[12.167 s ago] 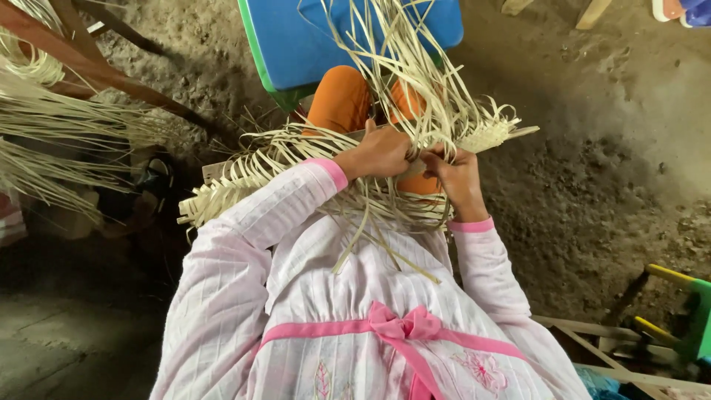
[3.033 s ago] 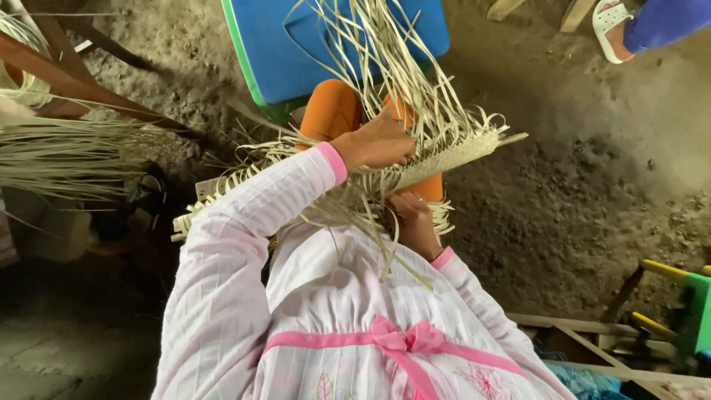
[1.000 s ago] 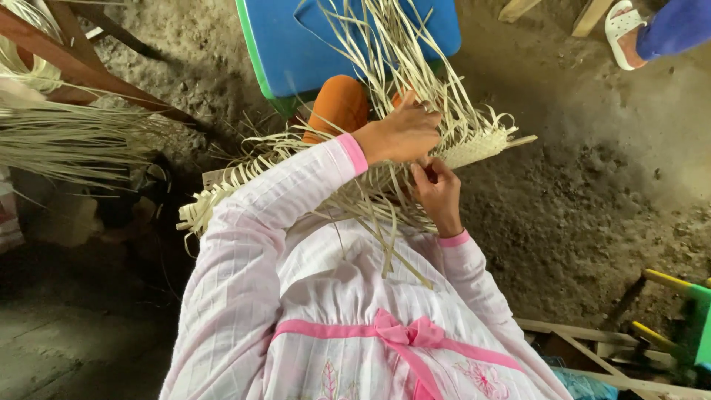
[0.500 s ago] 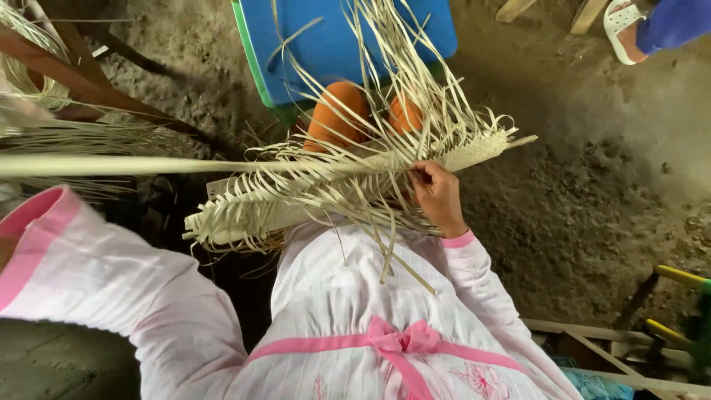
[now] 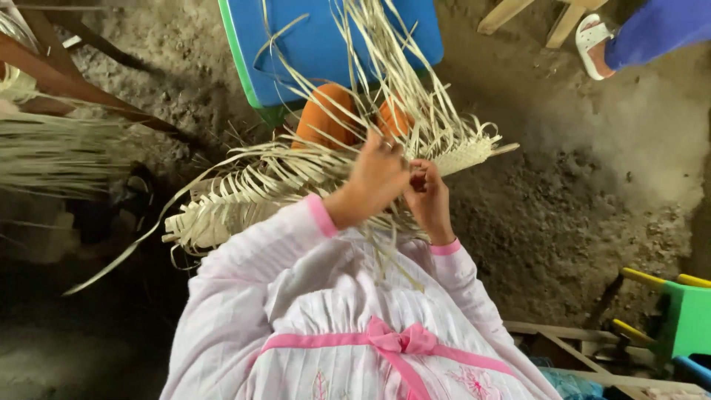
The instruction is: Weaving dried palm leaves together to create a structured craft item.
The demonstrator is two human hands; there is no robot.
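We note left hand [image 5: 374, 178] and right hand [image 5: 428, 196] pinching pale strips of half-woven palm-leaf mat [image 5: 311, 174], frame centre; blue plastic chair [image 5: 326, 44] above.

The scene is dim, with soft daylight falling from the upper right, where the packed earth floor [image 5: 637, 141] looks pale and slightly washed out. The lower left sinks into deep shadow with almost no detail. The pink-and-white striped sleeves [image 5: 244, 296] are evenly lit, without glare. Fine pale woven straw strips [image 5: 318, 167] blur slightly where they cross. Edges bend mildly from the wide lens.
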